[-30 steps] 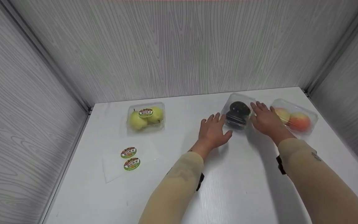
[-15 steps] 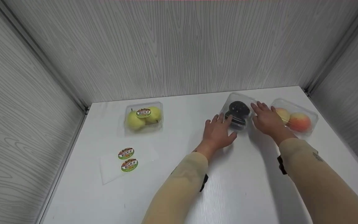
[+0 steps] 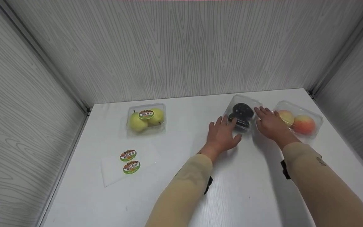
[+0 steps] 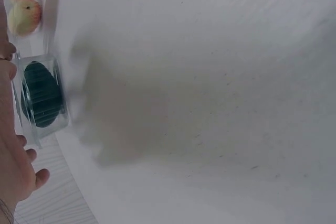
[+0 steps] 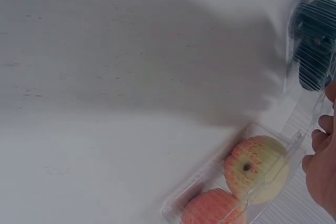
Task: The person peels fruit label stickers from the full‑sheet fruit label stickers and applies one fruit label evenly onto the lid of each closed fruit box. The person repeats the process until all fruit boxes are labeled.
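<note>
while left hand and right hand spread | middle box | long axis away, rightward

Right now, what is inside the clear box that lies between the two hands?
Inside the clear box are two dark rounded objects, probably fruit. In the head view, the left hand covers a little of the nearer one. What lies directly beneath them cannot be seen.

This is looking like a small booth, whether in a lab or shop being unclear: grey wood-grain panels are walling the far, left and right edges of a white surface, dark strips rising from its far corners.
</note>
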